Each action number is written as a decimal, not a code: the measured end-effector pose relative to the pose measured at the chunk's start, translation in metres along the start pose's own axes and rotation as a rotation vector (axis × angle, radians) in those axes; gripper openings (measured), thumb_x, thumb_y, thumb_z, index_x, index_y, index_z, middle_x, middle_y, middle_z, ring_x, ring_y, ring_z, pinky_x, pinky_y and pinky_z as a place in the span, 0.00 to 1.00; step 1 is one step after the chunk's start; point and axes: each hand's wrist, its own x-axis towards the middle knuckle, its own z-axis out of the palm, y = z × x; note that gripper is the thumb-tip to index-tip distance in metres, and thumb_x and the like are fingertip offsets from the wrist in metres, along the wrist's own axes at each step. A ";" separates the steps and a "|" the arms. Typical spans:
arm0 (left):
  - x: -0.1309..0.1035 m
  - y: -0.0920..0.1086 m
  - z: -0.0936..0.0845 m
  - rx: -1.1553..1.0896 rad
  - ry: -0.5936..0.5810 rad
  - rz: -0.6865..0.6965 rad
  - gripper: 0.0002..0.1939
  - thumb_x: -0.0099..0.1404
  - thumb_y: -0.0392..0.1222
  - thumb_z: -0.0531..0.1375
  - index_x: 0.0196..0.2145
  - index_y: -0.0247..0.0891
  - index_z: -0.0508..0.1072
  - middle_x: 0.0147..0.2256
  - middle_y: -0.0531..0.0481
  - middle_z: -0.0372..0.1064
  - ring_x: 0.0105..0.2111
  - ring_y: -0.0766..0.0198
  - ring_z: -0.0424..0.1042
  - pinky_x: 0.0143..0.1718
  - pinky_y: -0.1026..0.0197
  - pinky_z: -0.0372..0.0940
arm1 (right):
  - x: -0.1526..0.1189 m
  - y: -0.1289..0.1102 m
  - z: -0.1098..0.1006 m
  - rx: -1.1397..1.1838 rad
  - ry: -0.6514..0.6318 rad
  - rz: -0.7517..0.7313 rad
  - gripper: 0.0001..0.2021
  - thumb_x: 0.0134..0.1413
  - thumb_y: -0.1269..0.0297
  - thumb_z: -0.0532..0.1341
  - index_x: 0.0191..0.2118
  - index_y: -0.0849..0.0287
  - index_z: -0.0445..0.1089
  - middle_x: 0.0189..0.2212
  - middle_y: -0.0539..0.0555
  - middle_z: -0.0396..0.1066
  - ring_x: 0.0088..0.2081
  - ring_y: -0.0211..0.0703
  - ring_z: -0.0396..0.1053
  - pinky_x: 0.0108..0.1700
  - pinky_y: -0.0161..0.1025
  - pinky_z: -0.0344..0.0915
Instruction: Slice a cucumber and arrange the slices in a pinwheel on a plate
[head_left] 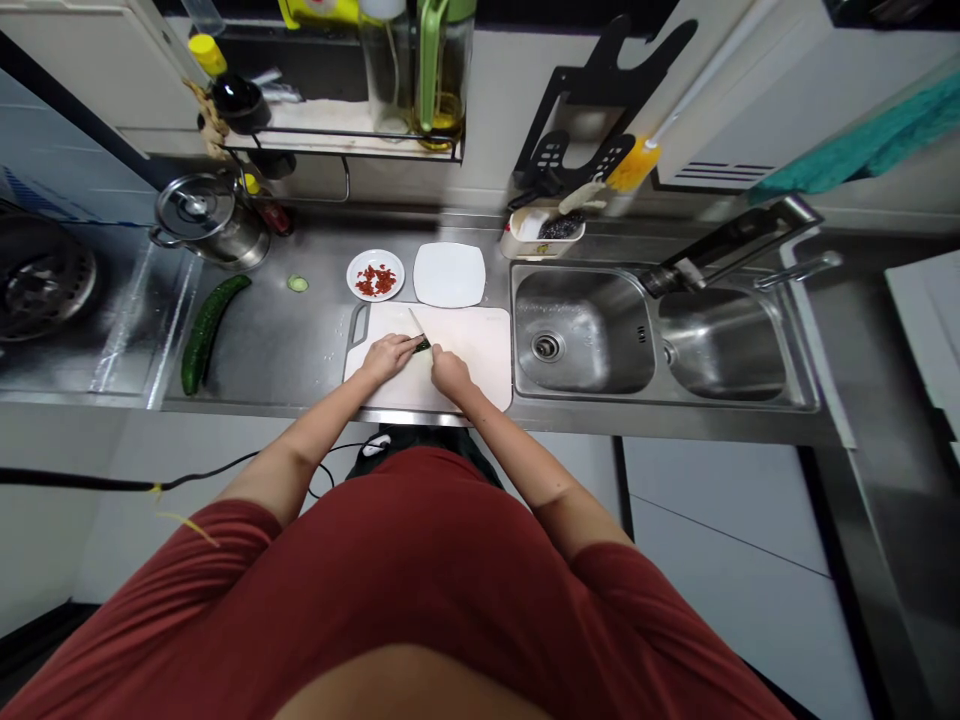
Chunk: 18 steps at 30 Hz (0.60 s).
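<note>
- On the board (480, 345), the left hand (388, 358) has its fingers closed on a small green piece (422, 345).
- The right hand (451, 376) grips a knife (417, 322), its fingers curled round the handle, the blade at the green piece.
- Beyond the board, a round plate (352, 277) bears red bits (376, 280); a square plate (450, 275) sits just right of it.
- Far left on the table (262, 350) lie a cucumber (206, 330) and a pale green slice (298, 284).

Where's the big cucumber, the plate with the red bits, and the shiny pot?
Cucumber (204, 338): head view, on its green skin, mid-length.
Plate (353, 276): head view, on its white rim, left side.
Pot (238, 236): head view, on its metal side.
</note>
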 end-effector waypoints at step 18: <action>0.001 -0.002 0.001 -0.030 -0.002 -0.010 0.21 0.71 0.45 0.48 0.58 0.45 0.69 0.45 0.44 0.73 0.44 0.59 0.69 0.46 0.57 0.64 | -0.007 0.007 0.008 -0.010 -0.033 0.017 0.17 0.60 0.76 0.48 0.54 0.63 0.57 0.44 0.64 0.71 0.46 0.52 0.71 0.46 0.43 0.66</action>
